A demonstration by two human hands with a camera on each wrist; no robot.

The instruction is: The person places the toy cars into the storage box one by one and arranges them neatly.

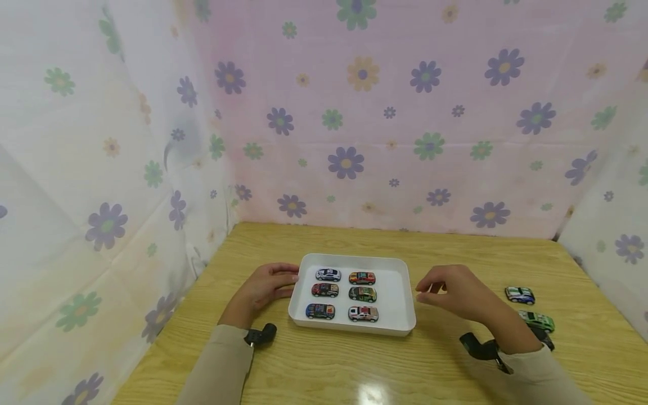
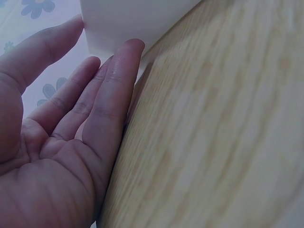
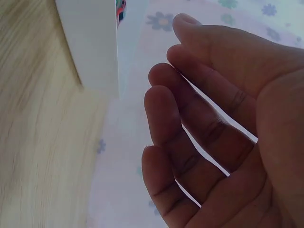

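1. Left hand [image 1: 265,289] lies flat on the light wooden table [image 1: 405,371], fingers straight, tips against the near-left wall of the shallow white plastic tray [image 1: 354,328]. The left wrist view confirms contact; nothing is gripped.
2. Right hand [image 1: 458,292] hovers just off the tray's right edge, fingers loosely bent and apart, holding nothing. Not touching the tray, as far as the right wrist view shows.
3. The tray sits between the hands and holds six small toy cars [image 1: 344,293] in two columns of three.
4. Two more green-and-white toy cars [image 1: 529,308] sit beyond the right hand, near its wrist.
5. Risk: the left fingers only press the wall from one side. A push without counter-hold from the right would likely slide or swing the tray.
6. Risk: the cars stand free on wheels; a jolt or tilt could roll them out of their rows.
7. Risk: the right forearm, if swept outward, may knock the loose cars toward the table edge.
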